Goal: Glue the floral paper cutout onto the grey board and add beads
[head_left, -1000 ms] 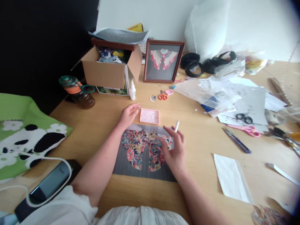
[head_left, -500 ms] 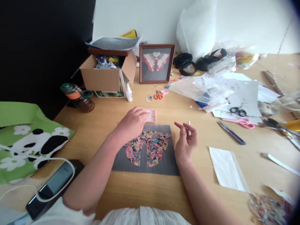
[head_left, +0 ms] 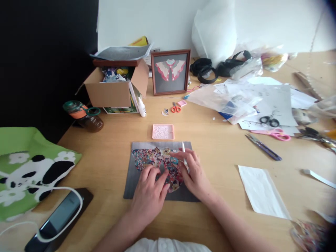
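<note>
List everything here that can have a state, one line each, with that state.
left hand: open, flat on the floral fabric.
right hand: shut on the white stick, fingers touching the fabric.
floral fabric: flat on the grey sheet.
pink tray: uncovered, holding white beads.
cardboard box: flaps open, full.
picture frame: upright.
water bottle: on its side, capped.

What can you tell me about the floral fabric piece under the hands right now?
The floral fabric piece is a scalloped, collar-like cutout printed with pink, red, blue and yellow flowers. It lies flat on a grey sheet, near a pink tray. The left hand presses its middle with spread fingers; the right hand, holding a thin white stick, covers its right half.
</note>
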`<state>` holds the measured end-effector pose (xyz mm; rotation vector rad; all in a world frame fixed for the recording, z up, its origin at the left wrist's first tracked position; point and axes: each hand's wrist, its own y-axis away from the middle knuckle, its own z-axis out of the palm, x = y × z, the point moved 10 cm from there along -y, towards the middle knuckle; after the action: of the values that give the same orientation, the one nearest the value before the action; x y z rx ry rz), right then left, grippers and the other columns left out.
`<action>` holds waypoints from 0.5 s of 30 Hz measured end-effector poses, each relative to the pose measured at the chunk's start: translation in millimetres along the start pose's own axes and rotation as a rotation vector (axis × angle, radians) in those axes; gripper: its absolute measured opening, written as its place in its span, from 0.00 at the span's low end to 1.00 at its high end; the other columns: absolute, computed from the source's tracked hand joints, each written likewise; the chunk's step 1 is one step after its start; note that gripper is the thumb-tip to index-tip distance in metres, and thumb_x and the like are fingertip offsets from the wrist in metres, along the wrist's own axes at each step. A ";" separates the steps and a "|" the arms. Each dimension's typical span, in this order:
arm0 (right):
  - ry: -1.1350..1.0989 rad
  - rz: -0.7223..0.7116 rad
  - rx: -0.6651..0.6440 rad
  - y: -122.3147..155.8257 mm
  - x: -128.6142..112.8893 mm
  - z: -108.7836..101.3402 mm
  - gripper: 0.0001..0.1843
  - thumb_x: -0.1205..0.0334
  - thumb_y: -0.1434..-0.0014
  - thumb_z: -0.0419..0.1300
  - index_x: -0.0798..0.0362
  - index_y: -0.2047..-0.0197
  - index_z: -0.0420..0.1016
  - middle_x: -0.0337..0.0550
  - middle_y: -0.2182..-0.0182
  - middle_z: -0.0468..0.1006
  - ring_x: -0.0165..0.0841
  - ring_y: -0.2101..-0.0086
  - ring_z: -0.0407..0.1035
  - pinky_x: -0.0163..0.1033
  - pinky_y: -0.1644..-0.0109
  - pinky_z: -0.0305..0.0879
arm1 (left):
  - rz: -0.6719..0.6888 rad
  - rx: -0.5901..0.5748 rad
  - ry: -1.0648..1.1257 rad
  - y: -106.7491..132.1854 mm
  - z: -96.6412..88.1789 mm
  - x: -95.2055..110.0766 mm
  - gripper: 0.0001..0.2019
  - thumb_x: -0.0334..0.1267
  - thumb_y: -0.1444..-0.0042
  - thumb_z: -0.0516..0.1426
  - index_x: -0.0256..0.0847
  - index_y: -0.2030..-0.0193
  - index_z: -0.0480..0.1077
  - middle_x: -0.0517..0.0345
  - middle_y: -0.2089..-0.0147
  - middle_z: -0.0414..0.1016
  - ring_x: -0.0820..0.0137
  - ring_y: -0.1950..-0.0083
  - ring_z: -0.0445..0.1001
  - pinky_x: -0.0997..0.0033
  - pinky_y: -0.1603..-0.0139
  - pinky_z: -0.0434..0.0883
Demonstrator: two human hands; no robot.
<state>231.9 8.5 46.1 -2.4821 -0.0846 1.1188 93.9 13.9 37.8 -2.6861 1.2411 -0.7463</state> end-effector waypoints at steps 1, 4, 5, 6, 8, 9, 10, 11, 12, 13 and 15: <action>0.028 -0.046 -0.042 3.1 -5.2 3.9 0.22 0.74 0.37 0.48 0.48 0.43 0.67 0.48 0.50 0.75 0.43 0.44 0.63 0.55 0.41 0.63 | -0.004 -0.004 0.008 1.7 0.8 1.7 0.18 0.39 0.36 0.53 0.48 0.40 0.70 0.44 0.55 0.73 0.50 0.46 0.69 0.42 0.48 0.74; 0.082 -0.136 -0.132 9.6 -11.1 13.4 0.28 0.78 0.40 0.48 0.48 0.40 0.64 0.47 0.50 0.75 0.43 0.42 0.62 0.58 0.36 0.56 | -0.007 -0.033 0.021 3.8 4.4 4.7 0.19 0.40 0.37 0.54 0.47 0.40 0.71 0.44 0.59 0.71 0.51 0.52 0.70 0.42 0.52 0.75; 0.090 -0.156 -0.159 10.8 -11.3 16.4 0.29 0.78 0.41 0.48 0.49 0.39 0.64 0.47 0.49 0.75 0.43 0.41 0.61 0.59 0.35 0.54 | -0.011 -0.046 0.021 3.8 5.9 4.1 0.19 0.40 0.37 0.54 0.46 0.40 0.71 0.44 0.60 0.71 0.51 0.53 0.69 0.43 0.54 0.75; 0.095 -0.174 -0.187 11.6 -11.1 19.6 0.30 0.79 0.42 0.48 0.49 0.39 0.63 0.47 0.48 0.74 0.44 0.40 0.59 0.60 0.34 0.53 | -0.016 -0.057 0.018 3.8 7.4 3.0 0.19 0.40 0.37 0.55 0.44 0.41 0.71 0.44 0.60 0.71 0.52 0.54 0.69 0.43 0.55 0.75; 0.104 -0.198 -0.237 12.8 -10.1 25.4 0.30 0.79 0.44 0.48 0.51 0.40 0.63 0.48 0.47 0.73 0.44 0.39 0.57 0.61 0.34 0.51 | -0.021 -0.078 0.006 3.8 10.2 0.3 0.18 0.40 0.38 0.55 0.42 0.41 0.72 0.44 0.60 0.70 0.52 0.55 0.69 0.44 0.56 0.75; 0.108 -0.205 -0.254 13.2 -9.4 27.7 0.31 0.79 0.45 0.47 0.51 0.41 0.64 0.49 0.46 0.72 0.45 0.39 0.57 0.62 0.34 0.51 | -0.022 -0.086 0.000 4.0 11.3 -1.0 0.19 0.40 0.38 0.55 0.41 0.41 0.72 0.44 0.60 0.70 0.52 0.55 0.68 0.44 0.56 0.75; 0.112 -0.210 -0.272 13.7 -8.7 30.0 0.31 0.79 0.46 0.47 0.51 0.41 0.64 0.49 0.45 0.72 0.45 0.39 0.56 0.62 0.33 0.50 | -0.022 -0.089 -0.006 4.4 12.0 -2.2 0.19 0.41 0.38 0.56 0.41 0.41 0.71 0.44 0.60 0.70 0.52 0.56 0.68 0.45 0.56 0.75; 0.118 -0.214 -0.290 14.2 -8.2 32.2 0.31 0.79 0.47 0.47 0.52 0.41 0.64 0.49 0.45 0.71 0.45 0.39 0.56 0.62 0.33 0.50 | -0.026 -0.091 -0.012 4.9 12.6 -3.6 0.19 0.42 0.37 0.56 0.43 0.41 0.71 0.44 0.60 0.70 0.53 0.55 0.68 0.46 0.56 0.75; 0.125 -0.216 -0.305 14.8 -7.7 34.0 0.32 0.79 0.47 0.47 0.52 0.41 0.64 0.49 0.45 0.71 0.45 0.39 0.56 0.63 0.33 0.49 | -0.029 -0.090 -0.018 5.4 12.9 -4.9 0.19 0.43 0.37 0.55 0.44 0.41 0.71 0.45 0.60 0.70 0.53 0.55 0.68 0.46 0.56 0.75; 0.131 -0.217 -0.317 15.2 -7.3 35.4 0.32 0.79 0.47 0.47 0.52 0.40 0.64 0.49 0.45 0.71 0.45 0.39 0.56 0.63 0.33 0.48 | -0.033 -0.088 -0.026 5.9 12.9 -6.1 0.19 0.43 0.37 0.55 0.46 0.41 0.72 0.45 0.60 0.70 0.53 0.55 0.67 0.45 0.55 0.74; 0.137 -0.210 -0.338 15.7 -6.4 37.2 0.32 0.79 0.47 0.48 0.52 0.40 0.64 0.49 0.46 0.72 0.45 0.39 0.56 0.64 0.32 0.47 | -0.035 -0.083 -0.052 6.7 12.4 -7.7 0.18 0.45 0.37 0.54 0.49 0.42 0.72 0.46 0.62 0.69 0.53 0.56 0.67 0.41 0.51 0.72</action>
<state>198.7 5.6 22.4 -2.7553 -0.5211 0.9049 90.7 13.6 22.0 -2.7809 1.2425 -0.6390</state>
